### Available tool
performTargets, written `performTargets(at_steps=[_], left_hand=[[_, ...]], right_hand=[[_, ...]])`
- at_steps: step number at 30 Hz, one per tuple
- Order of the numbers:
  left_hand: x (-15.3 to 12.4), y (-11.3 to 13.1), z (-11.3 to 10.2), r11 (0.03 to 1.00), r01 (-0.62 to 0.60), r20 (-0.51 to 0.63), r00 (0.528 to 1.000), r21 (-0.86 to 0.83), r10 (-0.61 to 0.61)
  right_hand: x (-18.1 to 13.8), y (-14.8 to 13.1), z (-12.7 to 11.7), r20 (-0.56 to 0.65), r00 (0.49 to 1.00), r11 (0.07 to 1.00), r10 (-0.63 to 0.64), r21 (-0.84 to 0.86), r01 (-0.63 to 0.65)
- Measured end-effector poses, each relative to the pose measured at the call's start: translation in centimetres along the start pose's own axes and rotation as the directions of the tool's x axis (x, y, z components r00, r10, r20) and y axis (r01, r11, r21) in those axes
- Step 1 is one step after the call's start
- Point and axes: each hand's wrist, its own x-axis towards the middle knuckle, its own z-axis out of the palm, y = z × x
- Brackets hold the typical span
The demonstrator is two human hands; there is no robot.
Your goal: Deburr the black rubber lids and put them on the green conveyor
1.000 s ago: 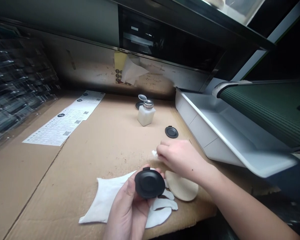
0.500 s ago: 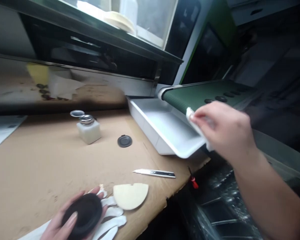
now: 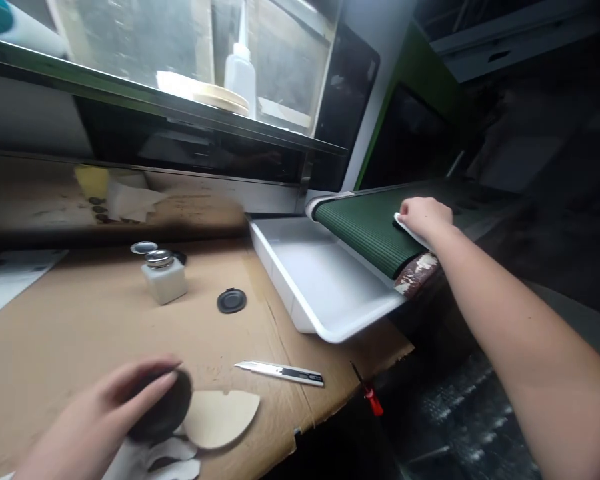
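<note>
My left hand [image 3: 97, 417] rests near the front edge of the cardboard-covered bench [image 3: 80, 333], fingers curled over a round black cap [image 3: 163, 413]. A cream half-round pad [image 3: 220, 417] lies just right of it, with white cloth pieces [image 3: 160, 460] under the hand. My right hand [image 3: 423, 219] is stretched out far to the right over the green ribbed conveyor belt [image 3: 370, 227]. Its fingers press a white cloth [image 3: 410, 231] and a small black part down on the belt.
A white tray [image 3: 320, 280] sits under the belt's end. On the bench stand a small white dispenser bottle [image 3: 164, 277], a black round cap [image 3: 231, 301] and a utility knife [image 3: 280, 372]. A red-tipped tool [image 3: 370, 397] hangs off the bench edge. A squeeze bottle [image 3: 241, 63] stands on the shelf above.
My right hand has carried the white cloth from the bench out onto the green belt. My left hand has lowered the black cap to the bench. The view has swung right.
</note>
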Motion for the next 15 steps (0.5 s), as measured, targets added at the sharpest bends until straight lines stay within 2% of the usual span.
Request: performTargets(at_steps=[1,2,5,9,15], left_hand=[[0.9,0.8,0.9,0.907,-0.092,-0.097,0.985,0.411,0.143],[2.0,1.5,1.6,0.732,-0.095,-0.099,0.971,0.674,0.217],[6.1,2.0,2.4,0.611,-0.073,-0.080,0.972,0.788,0.219],[10.6,0.8,1.8,0.450,-0.041,-0.062,0.975,0.892,0.212],[12.6,0.6,1.4,0.229,-0.036,-0.020,0.971,0.973,0.240]], right_hand=[[0.2,-0.1,0.4,0.026,1.000,1.000,0.002,0.006,-0.002],[0.4,-0.2,0.6,0.053,0.999,1.000,0.005,0.012,-0.005],[1.0,-0.3,1.3,0.105,0.994,1.000,0.012,0.018,-0.014],[1.5,0.0,1.9,0.119,0.993,1.000,0.005,0.009,-0.006],[1.9,0.8,2.7,0.144,0.990,1.000,-0.009,0.003,0.009]])
